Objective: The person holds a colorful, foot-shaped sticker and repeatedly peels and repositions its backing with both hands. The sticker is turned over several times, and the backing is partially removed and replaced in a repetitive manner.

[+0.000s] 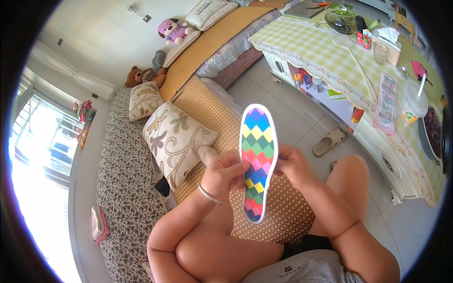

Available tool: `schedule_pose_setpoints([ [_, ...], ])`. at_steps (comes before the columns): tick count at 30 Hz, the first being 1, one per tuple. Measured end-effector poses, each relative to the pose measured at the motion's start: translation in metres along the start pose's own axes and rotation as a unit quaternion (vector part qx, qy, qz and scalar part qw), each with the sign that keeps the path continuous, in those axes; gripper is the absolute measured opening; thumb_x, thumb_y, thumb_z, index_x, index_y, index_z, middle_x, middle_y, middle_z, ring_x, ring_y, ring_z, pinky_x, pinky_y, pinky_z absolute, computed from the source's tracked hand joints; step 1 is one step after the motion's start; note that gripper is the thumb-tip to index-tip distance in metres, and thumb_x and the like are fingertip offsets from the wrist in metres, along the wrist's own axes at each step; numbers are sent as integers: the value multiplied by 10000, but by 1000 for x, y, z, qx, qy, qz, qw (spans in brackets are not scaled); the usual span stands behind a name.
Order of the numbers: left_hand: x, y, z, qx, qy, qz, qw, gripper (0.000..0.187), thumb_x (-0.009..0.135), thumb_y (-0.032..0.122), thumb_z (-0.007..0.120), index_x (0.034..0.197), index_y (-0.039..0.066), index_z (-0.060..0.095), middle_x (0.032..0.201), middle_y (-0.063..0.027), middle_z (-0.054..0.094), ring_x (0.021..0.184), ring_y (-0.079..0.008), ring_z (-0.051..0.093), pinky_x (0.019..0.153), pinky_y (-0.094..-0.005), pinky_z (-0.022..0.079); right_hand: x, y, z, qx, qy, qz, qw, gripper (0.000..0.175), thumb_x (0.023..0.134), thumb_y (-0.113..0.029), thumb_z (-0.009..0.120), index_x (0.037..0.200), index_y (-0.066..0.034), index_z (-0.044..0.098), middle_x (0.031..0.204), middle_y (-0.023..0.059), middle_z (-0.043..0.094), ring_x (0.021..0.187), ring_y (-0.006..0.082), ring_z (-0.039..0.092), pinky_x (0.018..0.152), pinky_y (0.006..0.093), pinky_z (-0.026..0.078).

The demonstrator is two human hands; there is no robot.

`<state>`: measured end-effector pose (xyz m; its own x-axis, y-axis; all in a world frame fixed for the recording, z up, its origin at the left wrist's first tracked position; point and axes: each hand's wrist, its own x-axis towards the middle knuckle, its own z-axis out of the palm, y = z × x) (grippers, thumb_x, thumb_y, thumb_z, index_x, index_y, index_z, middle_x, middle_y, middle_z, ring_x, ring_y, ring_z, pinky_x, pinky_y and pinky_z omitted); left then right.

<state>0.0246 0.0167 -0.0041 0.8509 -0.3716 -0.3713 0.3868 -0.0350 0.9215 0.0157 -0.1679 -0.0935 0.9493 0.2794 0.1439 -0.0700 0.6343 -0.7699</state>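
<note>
A shoe insole (257, 155) with a multicoloured diamond pattern and a white border is held up between both hands, its rounded wide end pointing away from me. My left hand (226, 169) grips its left edge, the thumb lying on the patterned face and a pale bangle around the wrist. At the right edge my right hand (292, 164) pinches the insole, with its fingertips partly hidden behind it. Beneath the insole lies the woven mat (272, 215) of the seat, between my bent legs.
Patterned cushions (177, 141) and a teddy bear (136, 76) rest on the sofa to the left. To the right stands a table with a checked cloth (300, 35), carrying a plastic packet (385, 102), a lidded cup (412, 102) and a tissue box (387, 46). A clog (329, 142) lies on the tiles.
</note>
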Motion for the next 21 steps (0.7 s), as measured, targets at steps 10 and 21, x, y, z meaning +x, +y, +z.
schedule_pose_setpoints([
  [10, -2, 0, 10, 0, -12, 28, 1000, 137, 826, -7, 648, 939, -58, 587, 715, -79, 620, 454, -103, 514, 398, -211, 396, 10, 22, -13, 113, 1, 95, 989, 140, 822, -77, 647, 955, -39, 669, 851, 13, 669, 709, 73, 590, 622, 215, 460],
  [21, 0, -4, 9, 49, 61, 67, 995, 138, 831, -23, 631, 956, -37, 574, 735, -71, 628, 458, -94, 518, 391, -206, 397, 1, 4, 5, -164, 203, -248, 933, 49, 823, -18, 636, 870, -26, 649, 921, 37, 629, 800, 118, 578, 669, 249, 461],
])
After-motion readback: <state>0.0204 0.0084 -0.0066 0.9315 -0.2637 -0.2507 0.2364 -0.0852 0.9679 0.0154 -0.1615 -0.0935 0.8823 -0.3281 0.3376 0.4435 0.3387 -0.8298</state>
